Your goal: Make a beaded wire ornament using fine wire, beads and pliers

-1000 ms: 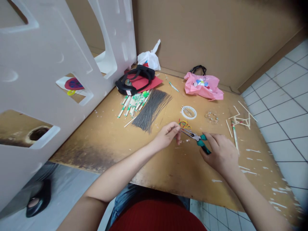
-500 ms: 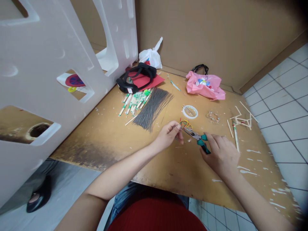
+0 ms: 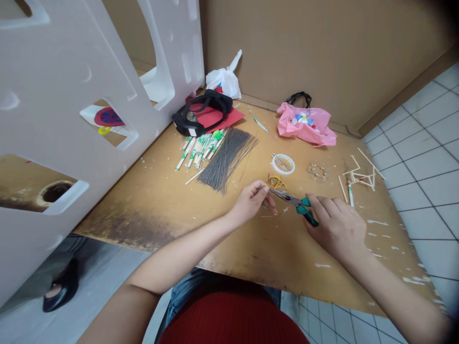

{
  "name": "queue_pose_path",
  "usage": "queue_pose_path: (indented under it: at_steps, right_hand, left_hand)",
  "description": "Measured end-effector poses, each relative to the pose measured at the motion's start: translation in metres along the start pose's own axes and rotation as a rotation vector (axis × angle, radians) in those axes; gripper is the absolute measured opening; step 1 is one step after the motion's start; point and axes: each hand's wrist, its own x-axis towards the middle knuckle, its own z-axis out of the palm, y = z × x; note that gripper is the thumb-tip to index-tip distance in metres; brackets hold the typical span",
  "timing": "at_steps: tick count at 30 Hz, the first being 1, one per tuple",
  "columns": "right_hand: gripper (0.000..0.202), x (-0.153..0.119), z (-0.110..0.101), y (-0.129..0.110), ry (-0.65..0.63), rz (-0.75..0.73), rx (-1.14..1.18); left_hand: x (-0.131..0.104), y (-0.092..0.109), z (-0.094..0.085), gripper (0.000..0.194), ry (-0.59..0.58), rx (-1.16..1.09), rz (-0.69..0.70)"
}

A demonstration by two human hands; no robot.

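My right hand [image 3: 337, 227] is wrapped round the handles of long-nose pliers [image 3: 302, 209] with teal and black grips. The jaws point left, and their tips meet the fingertips of my left hand [image 3: 251, 200]. Thumb and index finger of that hand are pinched together on what looks like a thin wire; its end is hidden by the fingers. Small clear beads [image 3: 286, 209] show just below the jaws. Right behind the jaws lies a tangle of yellow, red and green rubber bands [image 3: 275, 181] on the brown table [image 3: 229, 248].
A bundle of grey wires [image 3: 225, 162] lies beside green-and-white wrapped chopsticks [image 3: 195, 152] and a black head strap [image 3: 204, 114]. Farther back are a white tape ring [image 3: 293, 165], a beaded wire loop [image 3: 317, 172] and a pink bag [image 3: 306, 126]. Joined sticks [image 3: 362, 179] lie right. A white plastic panel [image 3: 107, 62] stands left.
My right hand and the pliers have shifted slightly to the right. My left hand keeps its pinch at nearly the same spot. The view has moved a little.
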Motion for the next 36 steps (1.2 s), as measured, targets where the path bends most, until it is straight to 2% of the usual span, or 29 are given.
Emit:
queue_pose_path:
  at_steps: [5, 14, 29, 33, 36]
  right_hand:
    - [0.028, 0.0004, -0.001, 0.0034, -0.03, 0.002, 0.053]
    - [0.033, 0.0038, -0.0033, 0.0023, -0.069, 0.009, 0.017]
    - [0.028, 0.0028, -0.0032, 0.0026, -0.027, -0.019, 0.01]
    - [0.029, 0.0019, 0.0007, 0.0, -0.045, 0.02, 0.071]
    - [0.034, 0.0015, 0.0018, -0.0031, -0.123, 0.098, 0.148]
  left_hand:
    - [-0.0001, -0.0016, 0.0005, 0.025, 0.002, 0.009, 0.002]
    - [-0.0003, -0.0023, 0.0006, 0.025, 0.014, 0.011, 0.028]
    - [0.0, -0.0056, 0.0002, 0.028, 0.009, 0.01, 0.1]
    - [0.0, -0.0072, 0.0007, 0.03, 0.016, 0.032, 0.124]
    - [0.002, -0.0098, -0.0002, 0.031, 0.037, 0.063, 0.129]
